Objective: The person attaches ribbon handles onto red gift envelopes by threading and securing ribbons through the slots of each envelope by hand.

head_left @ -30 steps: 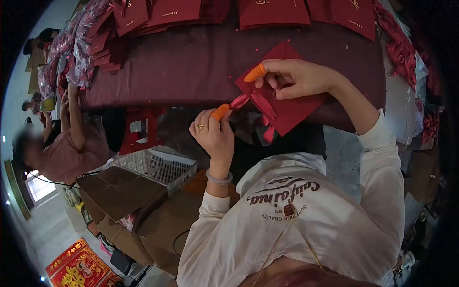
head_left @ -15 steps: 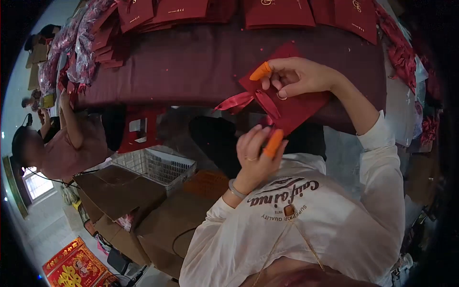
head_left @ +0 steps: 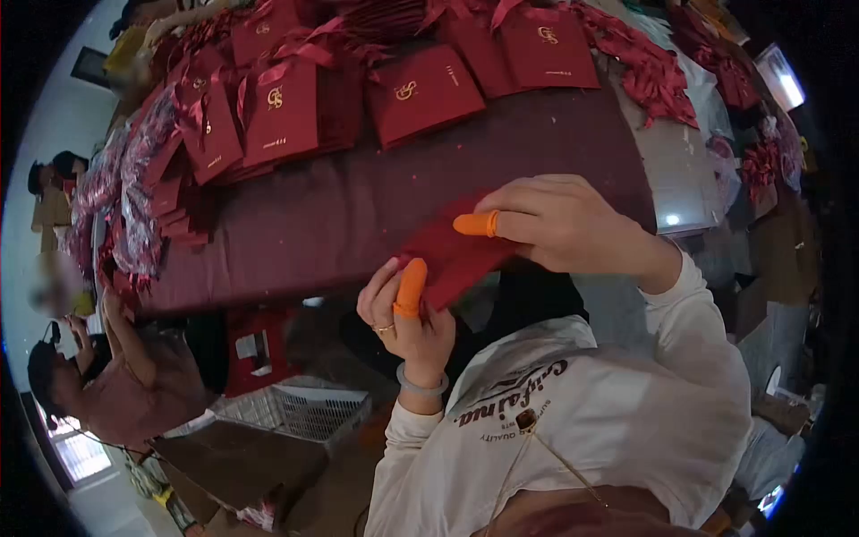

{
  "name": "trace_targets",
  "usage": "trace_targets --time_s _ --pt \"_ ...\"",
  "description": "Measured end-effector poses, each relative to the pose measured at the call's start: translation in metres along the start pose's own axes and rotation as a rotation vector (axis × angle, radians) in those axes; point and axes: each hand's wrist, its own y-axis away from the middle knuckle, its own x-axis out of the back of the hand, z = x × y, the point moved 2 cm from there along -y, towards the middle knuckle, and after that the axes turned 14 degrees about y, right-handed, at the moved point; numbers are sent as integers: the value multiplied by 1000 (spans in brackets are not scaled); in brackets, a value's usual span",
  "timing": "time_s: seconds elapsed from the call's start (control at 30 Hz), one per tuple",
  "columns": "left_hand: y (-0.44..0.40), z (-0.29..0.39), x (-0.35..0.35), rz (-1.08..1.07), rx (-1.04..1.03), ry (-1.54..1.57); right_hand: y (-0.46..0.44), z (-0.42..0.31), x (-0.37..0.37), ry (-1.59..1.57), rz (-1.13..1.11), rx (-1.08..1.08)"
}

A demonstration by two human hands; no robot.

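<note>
A dark red gift bag (head_left: 452,259), slightly blurred, is held between my two hands above the table's near edge. My left hand (head_left: 407,313) grips its lower left end, fingers closed, with an orange finger cot on one finger and a ring on another. On the opposite side, my right hand (head_left: 564,224) is closed over the upper right part of the bag, also wearing an orange finger cot. The bag's ribbon is hidden from view.
Red bags with gold print (head_left: 282,112) and ribbons line the far side of the cloth-covered table (head_left: 313,224). Plastic-wrapped bundles (head_left: 143,170) lie at left, red ribbons (head_left: 649,76) at right. A co-worker (head_left: 134,376) sits left, near a white crate (head_left: 300,412) and cardboard (head_left: 233,465).
The view has tilted up, showing more of the table. Both hands have shifted their hold, and the bag has turned so its ribbon bow no longer shows.
</note>
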Motion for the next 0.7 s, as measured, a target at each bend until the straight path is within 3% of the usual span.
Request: trace_targets --time_s 0.1,0.13,0.2,0.27,0.3,0.37,0.4,0.53,0.67,0.7 --pt "-18 7 -17 245 27 -62 5 18 9 -49 174 -257" --pt "-19 5 -18 249 6 -41 5 28 20 -133 242 -474" --pt "-20 0 -21 214 -14 -49 13 68 29 -139 554 -681" --pt "-24 -9 -35 7 34 -66 14 114 37 -431 602 -801" --pt "-30 -11 -47 -92 78 -84 19 148 31 -424 604 -800" --pt "-32 -19 -65 -204 121 32 43 205 1 257 421 -934" --pt "-34 -21 -73 -221 142 73 54 207 -6 399 362 -1030" --pt "-72 -33 -90 -427 43 -75 79 169 2 277 321 -801" --pt "-105 -81 -121 -600 -77 -325 127 148 16 349 255 -845" --pt "-104 -99 -127 -638 -97 -356 151 157 16 502 251 -862"
